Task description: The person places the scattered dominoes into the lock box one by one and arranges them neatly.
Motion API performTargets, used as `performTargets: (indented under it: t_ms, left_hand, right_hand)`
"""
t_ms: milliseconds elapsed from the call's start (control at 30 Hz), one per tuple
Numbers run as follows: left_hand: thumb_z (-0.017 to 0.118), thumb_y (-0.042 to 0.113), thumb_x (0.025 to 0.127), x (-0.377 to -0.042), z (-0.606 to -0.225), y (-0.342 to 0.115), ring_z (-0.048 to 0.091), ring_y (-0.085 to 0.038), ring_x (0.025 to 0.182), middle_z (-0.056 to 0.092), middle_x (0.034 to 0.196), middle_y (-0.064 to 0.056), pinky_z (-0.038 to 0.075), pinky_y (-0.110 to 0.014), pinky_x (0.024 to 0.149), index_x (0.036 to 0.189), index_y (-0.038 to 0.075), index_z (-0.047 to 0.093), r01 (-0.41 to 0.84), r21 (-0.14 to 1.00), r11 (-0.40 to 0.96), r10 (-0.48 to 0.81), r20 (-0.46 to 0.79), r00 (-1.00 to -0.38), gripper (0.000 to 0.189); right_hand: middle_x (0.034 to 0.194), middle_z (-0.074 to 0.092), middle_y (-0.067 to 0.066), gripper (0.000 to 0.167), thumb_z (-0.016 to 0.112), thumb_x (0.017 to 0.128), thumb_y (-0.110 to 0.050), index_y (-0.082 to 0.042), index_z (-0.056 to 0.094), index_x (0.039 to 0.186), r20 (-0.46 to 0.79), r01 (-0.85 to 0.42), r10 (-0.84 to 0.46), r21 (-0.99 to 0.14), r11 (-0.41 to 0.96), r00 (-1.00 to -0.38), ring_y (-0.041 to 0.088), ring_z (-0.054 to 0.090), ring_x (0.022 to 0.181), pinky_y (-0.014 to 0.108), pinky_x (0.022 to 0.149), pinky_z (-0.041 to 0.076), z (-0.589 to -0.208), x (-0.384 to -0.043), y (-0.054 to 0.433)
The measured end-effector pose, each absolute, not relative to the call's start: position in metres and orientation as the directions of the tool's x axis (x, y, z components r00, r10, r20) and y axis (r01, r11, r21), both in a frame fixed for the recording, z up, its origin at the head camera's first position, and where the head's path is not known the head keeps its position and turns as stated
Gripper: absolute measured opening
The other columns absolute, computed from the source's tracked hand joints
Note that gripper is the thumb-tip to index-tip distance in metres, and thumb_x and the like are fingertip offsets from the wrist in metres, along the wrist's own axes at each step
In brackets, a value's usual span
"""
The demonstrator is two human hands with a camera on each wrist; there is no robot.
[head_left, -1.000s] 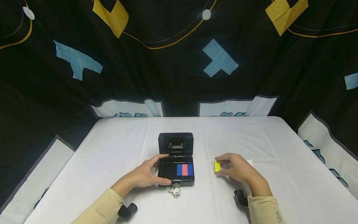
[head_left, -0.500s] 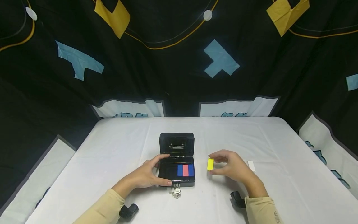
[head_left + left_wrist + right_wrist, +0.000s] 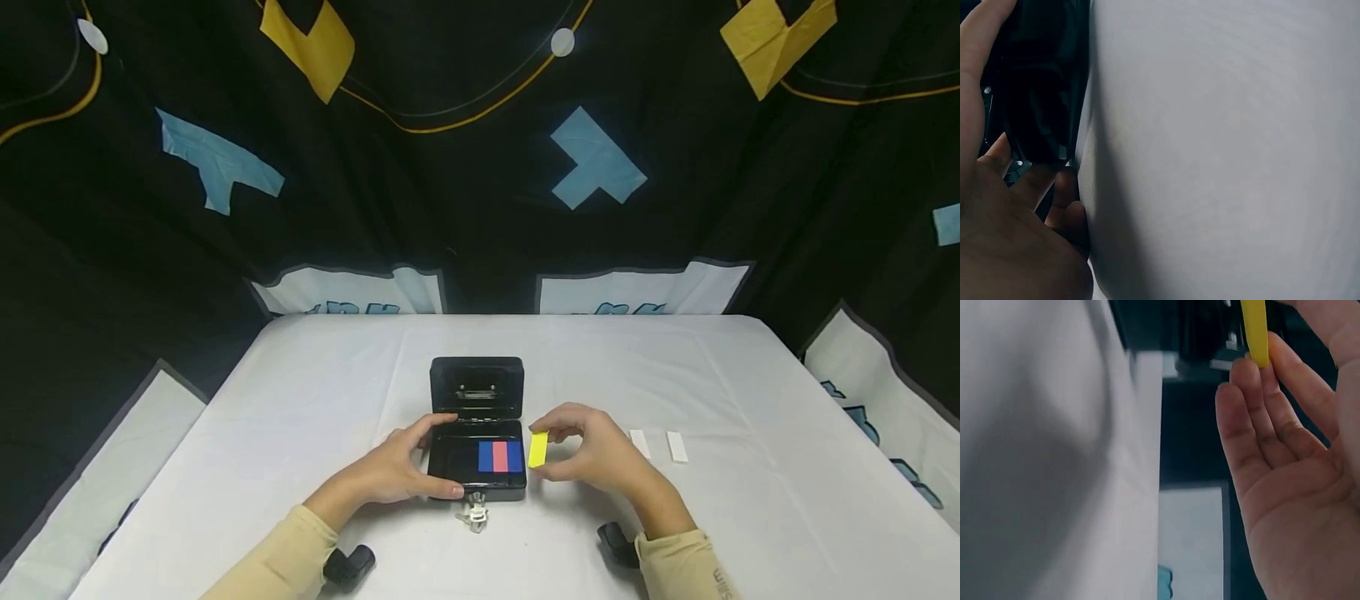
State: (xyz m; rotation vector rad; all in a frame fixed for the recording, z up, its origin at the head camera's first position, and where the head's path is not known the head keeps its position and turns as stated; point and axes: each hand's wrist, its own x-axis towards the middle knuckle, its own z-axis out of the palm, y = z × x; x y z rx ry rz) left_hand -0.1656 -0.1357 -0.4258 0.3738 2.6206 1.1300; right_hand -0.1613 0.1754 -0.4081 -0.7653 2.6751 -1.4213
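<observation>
Yellow block (image 3: 537, 449) just beside the right wall of the black box (image 3: 510, 493), pinched in the right hand (image 3: 598, 450), thumb at the end nearer us, fingertips at the far end. Change over the last second: we see it carried in from well right of the box until it almost meets that wall; a white piece (image 3: 640, 442) and a second white piece (image 3: 677, 447), both right of the box, now show beyond the hand. Our left hand (image 3: 386, 471) keeps its place at the box's left end, thumb and fingers spread wide, holding it between near and far walls. For the work in hand we judge most of the gap closed, though the block is not yet within the box. Long axis: runs near to far, roughly along the box's right wall, far end leaning slightly away from it. Much the same lie as the strips inside the box's right half: blue strip (image 3: 486, 457), pink strip (image 3: 500, 457), second blue strip (image 3: 514, 457). Right wrist view gives the block as a narrow sliver. We cannot tell one end from the other.
</observation>
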Motion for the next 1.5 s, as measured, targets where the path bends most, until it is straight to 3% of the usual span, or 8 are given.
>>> performTargets:
  t_ms: [267,567,767,1000,1267,1500]
  left_hand:
    - [0.093,0.053,0.063,-0.167,-0.425,-0.137,0.047,-0.029,0.122,0.055,0.128,-0.006,0.035,-0.071,0.099,0.15,0.041,0.041,0.118,0.72,0.684,0.338,-0.169,-0.926,0.102]
    - [0.093,0.053,0.063,-0.167,-0.424,-0.147,0.039,-0.032,0.134,0.048,0.143,-0.015,0.029,-0.07,0.104,0.154,0.042,0.031,0.113,0.734,0.669,0.383,-0.211,-0.899,0.111]
    - [0.091,0.054,0.066,-0.165,-0.423,-0.149,0.033,-0.035,0.14,0.043,0.15,-0.017,0.026,-0.072,0.104,0.155,0.041,0.03,0.119,0.734,0.669,0.398,-0.217,-0.892,0.109]
    - [0.091,0.055,0.066,-0.166,-0.425,-0.15,0.035,-0.03,0.137,0.045,0.146,-0.013,0.027,-0.07,0.105,0.156,0.043,0.027,0.127,0.735,0.666,0.407,-0.215,-0.888,0.11]
    - [0.091,0.054,0.066,-0.166,-0.425,-0.149,0.035,-0.028,0.135,0.046,0.143,-0.009,0.028,-0.067,0.105,0.156,0.041,0.028,0.137,0.739,0.66,0.414,-0.206,-0.887,0.111]
    - [0.091,0.055,0.065,-0.163,-0.424,-0.149,0.032,-0.031,0.139,0.041,0.151,-0.01,0.027,-0.069,0.105,0.156,0.042,0.029,0.125,0.734,0.667,0.401,-0.212,-0.891,0.111]
  right_hand:
    - [0.1,0.067,-0.008,0.046,0.095,0.067,-0.016,-0.008,0.076,0.108,0.149,-0.397,-0.443,-0.738,0.545,-0.884,0.019,0.061,0.091,0.04,0.084,0.055,-0.407,-0.165,0.139]
    - [0.098,0.068,-0.003,0.046,0.094,0.069,-0.017,-0.003,0.076,0.109,0.138,-0.441,-0.485,-0.674,0.593,-0.864,0.019,0.061,0.084,0.03,0.074,0.055,-0.403,-0.17,0.094]
    - [0.102,0.073,-0.004,0.041,0.095,0.068,-0.018,-0.007,0.078,0.104,0.134,-0.482,-0.536,-0.65,0.588,-0.834,0.013,0.064,0.096,0.03,0.086,0.054,-0.409,-0.174,0.07]
    - [0.089,0.072,-0.009,0.028,0.095,0.068,-0.015,-0.011,0.079,0.091,0.133,-0.52,-0.562,-0.592,0.616,-0.817,0.008,0.061,0.089,0.027,0.086,0.053,-0.415,-0.177,0.05]
    - [0.086,0.073,-0.008,0.026,0.093,0.071,-0.018,-0.011,0.079,0.092,0.09,-0.485,-0.532,-0.56,0.672,-0.842,0.006,0.063,0.082,0.026,0.082,0.054,-0.416,-0.175,0.042]
    - [0.098,0.073,-0.009,0.032,0.091,0.074,-0.024,-0.013,0.079,0.102,0.093,-0.488,-0.526,-0.534,0.69,-0.846,0.014,0.063,0.102,0.033,0.094,0.051,-0.418,-0.174,0.044]
